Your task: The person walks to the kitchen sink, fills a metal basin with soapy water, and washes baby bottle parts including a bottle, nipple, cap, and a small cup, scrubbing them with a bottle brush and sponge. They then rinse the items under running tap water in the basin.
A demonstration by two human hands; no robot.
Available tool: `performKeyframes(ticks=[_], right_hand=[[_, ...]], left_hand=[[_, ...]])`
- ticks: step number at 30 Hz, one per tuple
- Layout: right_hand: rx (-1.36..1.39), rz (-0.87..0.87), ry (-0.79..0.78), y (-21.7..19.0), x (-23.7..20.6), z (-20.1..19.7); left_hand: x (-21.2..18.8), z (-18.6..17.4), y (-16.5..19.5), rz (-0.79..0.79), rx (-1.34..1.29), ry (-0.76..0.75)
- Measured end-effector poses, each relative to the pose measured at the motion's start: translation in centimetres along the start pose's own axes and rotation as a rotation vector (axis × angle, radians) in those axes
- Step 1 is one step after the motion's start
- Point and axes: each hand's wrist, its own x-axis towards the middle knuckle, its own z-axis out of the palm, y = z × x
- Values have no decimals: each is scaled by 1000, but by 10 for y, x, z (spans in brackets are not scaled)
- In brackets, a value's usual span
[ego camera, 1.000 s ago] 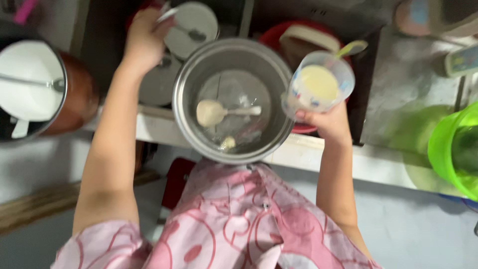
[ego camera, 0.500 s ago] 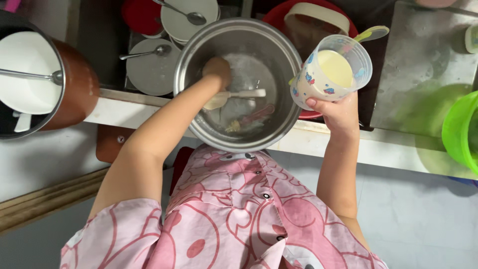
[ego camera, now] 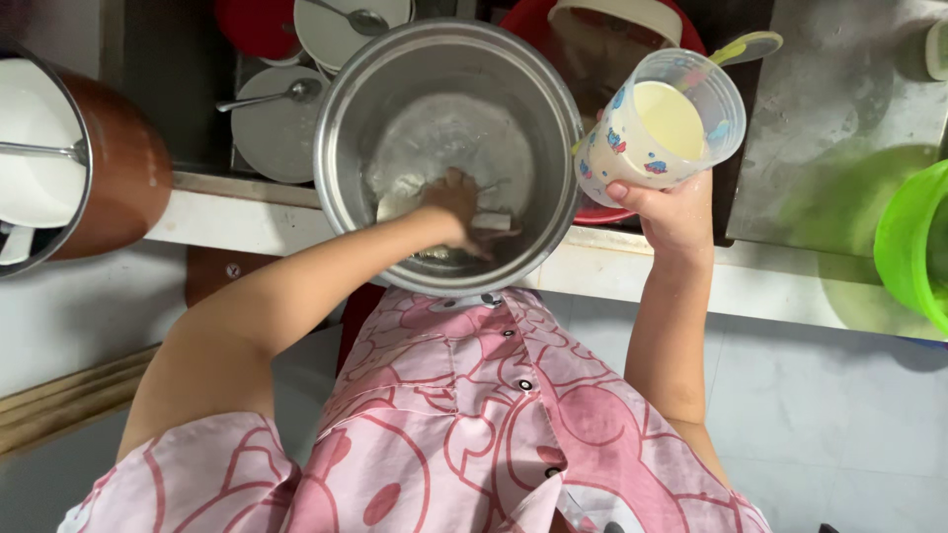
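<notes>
A large steel pot [ego camera: 346, 118] stands at the counter edge in front of me. My left hand [ego camera: 456, 202] is down inside it, closed around the white ladle [ego camera: 492, 221] lying on the pot's bottom. To the right of the pot, my right hand [ego camera: 670, 212] holds up a clear plastic cup [ego camera: 632, 148] with small coloured prints. The cup is tilted slightly and holds a pale yellow liquid [ego camera: 670, 118].
A brown pot [ego camera: 138, 173] with a white inside stands at the left. Behind the steel pot lie grey plates with spoons [ego camera: 281, 118], a red basin [ego camera: 691, 39] with a bowl, and a green bucket [ego camera: 913, 247] at the right. The white counter edge [ego camera: 750, 286] runs across.
My left hand came back from the plates behind the pot and reached down into the steel pot, closing on the ladle. The cup stayed raised at the right.
</notes>
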Motion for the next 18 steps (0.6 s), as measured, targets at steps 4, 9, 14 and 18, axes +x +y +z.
performKeyframes(ticks=[4, 9, 14, 18], right_hand=[[-8, 6, -14, -3, 1, 2], [-26, -7, -29, -4, 0, 0], [-10, 10, -34, -3, -5, -3], [-123, -24, -94, -6, -7, -2]], left_hand=[[2, 10, -7, 63, 118, 119], [20, 5, -30, 152, -47, 36], [15, 5, -24, 254, 70, 238], [8, -37, -36, 199, -361, 95]])
